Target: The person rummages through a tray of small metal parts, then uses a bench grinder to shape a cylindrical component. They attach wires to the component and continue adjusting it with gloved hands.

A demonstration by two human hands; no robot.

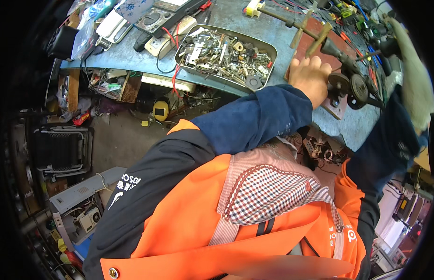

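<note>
A hand-cranked winder [340, 86] with dark gears and a long horizontal shaft stands on a reddish-brown board [315, 39] at the right of the bench. My left hand [311, 77], bare, is closed against the near left side of its frame; its fingertips are hidden. Two wooden wedge-like pieces [319, 39] sit across the shaft, and a small pale yellow block [254, 8] is at its far left end. My right hand [415, 79], in a pale glove, is raised beside a dark knob [389, 46] at the winder's right. Motion smears its fingers, so I cannot tell their grip.
A metal tin [272, 70] full of screws and small hardware stands left of the winder. Farther left are a multimeter [154, 21], a power strip [158, 46] and red leads. Tools and wires crowd the back right. Below stand a folded black chair [60, 149] and an opened grey case [86, 191].
</note>
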